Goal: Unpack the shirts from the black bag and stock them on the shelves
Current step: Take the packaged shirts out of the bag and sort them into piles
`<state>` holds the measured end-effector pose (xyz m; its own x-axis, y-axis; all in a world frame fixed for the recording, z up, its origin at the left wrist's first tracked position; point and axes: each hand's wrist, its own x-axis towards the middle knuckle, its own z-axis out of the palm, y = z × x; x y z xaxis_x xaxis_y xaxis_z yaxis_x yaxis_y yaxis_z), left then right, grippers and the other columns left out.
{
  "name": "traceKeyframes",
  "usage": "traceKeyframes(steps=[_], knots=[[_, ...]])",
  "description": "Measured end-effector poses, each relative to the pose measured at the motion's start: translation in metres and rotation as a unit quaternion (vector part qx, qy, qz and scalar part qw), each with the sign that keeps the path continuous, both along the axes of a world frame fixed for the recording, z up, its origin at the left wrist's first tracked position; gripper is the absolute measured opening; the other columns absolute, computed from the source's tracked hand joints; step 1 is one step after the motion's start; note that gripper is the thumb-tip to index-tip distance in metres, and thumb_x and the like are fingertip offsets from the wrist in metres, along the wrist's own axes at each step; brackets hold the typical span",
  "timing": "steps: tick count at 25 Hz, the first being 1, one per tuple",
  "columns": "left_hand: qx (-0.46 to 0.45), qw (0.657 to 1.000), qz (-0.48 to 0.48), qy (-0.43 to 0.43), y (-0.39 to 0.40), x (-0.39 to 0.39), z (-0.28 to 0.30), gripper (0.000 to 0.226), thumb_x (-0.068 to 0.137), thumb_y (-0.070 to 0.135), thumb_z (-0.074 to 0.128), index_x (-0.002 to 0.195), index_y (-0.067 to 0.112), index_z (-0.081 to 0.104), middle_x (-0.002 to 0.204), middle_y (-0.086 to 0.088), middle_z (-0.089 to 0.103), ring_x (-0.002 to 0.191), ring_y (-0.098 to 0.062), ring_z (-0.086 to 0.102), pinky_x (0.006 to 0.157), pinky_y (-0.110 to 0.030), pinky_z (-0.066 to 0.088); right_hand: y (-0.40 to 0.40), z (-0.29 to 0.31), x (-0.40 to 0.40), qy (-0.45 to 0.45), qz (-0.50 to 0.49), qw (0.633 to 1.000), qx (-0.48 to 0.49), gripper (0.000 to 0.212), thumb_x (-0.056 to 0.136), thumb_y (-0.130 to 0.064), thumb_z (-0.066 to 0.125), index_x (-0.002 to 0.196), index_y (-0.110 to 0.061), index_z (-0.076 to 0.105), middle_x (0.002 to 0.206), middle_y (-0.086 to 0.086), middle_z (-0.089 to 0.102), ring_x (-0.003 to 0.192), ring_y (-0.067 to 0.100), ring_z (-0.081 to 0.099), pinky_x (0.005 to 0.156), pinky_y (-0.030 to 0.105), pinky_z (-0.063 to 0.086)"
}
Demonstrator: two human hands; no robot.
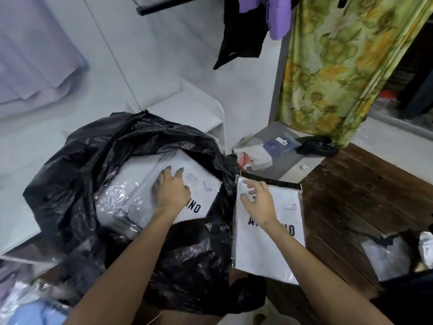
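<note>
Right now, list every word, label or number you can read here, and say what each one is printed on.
"NO", upside down, the rest hidden by the left hand: packaged white shirt in the black bag.
"A" and "NO", the middle hidden by the right hand: packaged white shirt on the floor.
Small sticker on that packet: too blurred to read.
White label on the blue packet: too small to read.

Black block capitals across the white shirt in a clear sleeve (269, 233) on the wooden floor (351, 195), only "A" at the start and "NO" at the end legible, the middle hidden by the right forearm. Same print, seen upside down, on the packaged shirt inside the black bag (192, 184), readable only as "INO" beside the left wrist. Small labels on both sleeves too blurred to read.
</note>
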<state>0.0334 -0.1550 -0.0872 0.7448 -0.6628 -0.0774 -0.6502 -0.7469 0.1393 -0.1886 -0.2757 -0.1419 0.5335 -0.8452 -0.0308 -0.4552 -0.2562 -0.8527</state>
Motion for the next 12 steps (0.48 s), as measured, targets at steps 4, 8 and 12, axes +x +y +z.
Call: traceKeyframes(steps=[4, 8, 12], knots=[[0.051, 0.995, 0.087, -0.006, 0.027, 0.041, 0.012, 0.074, 0.084, 0.053, 0.069, 0.143, 0.015, 0.046, 0.143, -0.014, 0.047, 0.133, -0.034, 0.043, 0.106, -0.048, 0.040, 0.023, 0.017, 0.063, -0.018, 0.150, 0.984, 0.098, 0.041, 0.095, -0.017, 0.071, 0.134, -0.020, 0.061, 0.119, 0.003, 0.060, 0.095, 0.018, 0.065, 0.083, 0.016, 0.045], [0.087, 0.990, 0.108, 0.031, 0.033, 0.038, 0.017, 0.068, 0.079, 0.062, 0.072, 0.130, 0.018, 0.060, 0.133, -0.013, 0.052, 0.125, -0.033, 0.050, 0.102, -0.046, 0.043, 0.048, 0.016, 0.094, 0.002, 0.224, 0.960, 0.167, 0.051, 0.096, -0.023, 0.070, 0.144, -0.023, 0.053, 0.124, -0.003, 0.058, 0.103, 0.018, 0.063, 0.077, 0.018, 0.047], [0.007, 0.971, 0.126, 0.201, 0.044, 0.025, 0.011, 0.059, 0.067, 0.049, 0.083, 0.107, 0.013, 0.059, 0.111, -0.005, 0.063, 0.102, -0.027, 0.060, 0.083, -0.033, 0.051, 0.057, 0.014, 0.097, -0.002, 0.230, 0.955, 0.187, 0.051, 0.097, -0.024, 0.070, 0.144, -0.023, 0.052, 0.131, 0.002, 0.060, 0.112, 0.022, 0.064, 0.082, 0.021, 0.049]])
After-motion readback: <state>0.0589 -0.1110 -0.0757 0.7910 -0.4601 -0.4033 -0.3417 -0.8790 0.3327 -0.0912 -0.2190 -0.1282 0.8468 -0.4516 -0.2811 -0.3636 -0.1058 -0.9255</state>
